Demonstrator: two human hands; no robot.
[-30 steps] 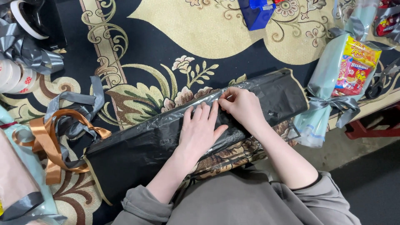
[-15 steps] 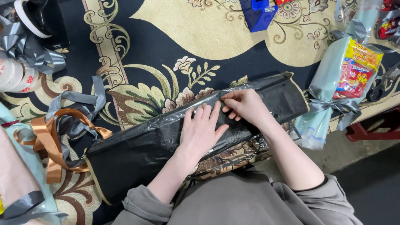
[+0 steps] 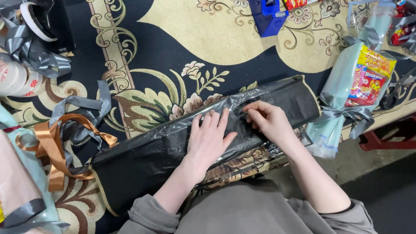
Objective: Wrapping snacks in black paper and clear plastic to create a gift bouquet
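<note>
black wrap (image 3: pixel 143 160) under flat hands (image 3: pixel 236 130)

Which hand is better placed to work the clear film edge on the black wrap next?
Probably the right hand: its fingertips already pinch at the clear film near the roll's top edge. The left hand lies flat, palm down, on the middle of the black wrap, pinning it.

a gift-wrapping workspace: ribbons (image 3: pixel 65 130), tape rolls (image 3: pixel 17 80) and a wrapped snack bouquet (image 3: pixel 355 82) on a patterned cloth (image 3: pixel 208 39).
</note>
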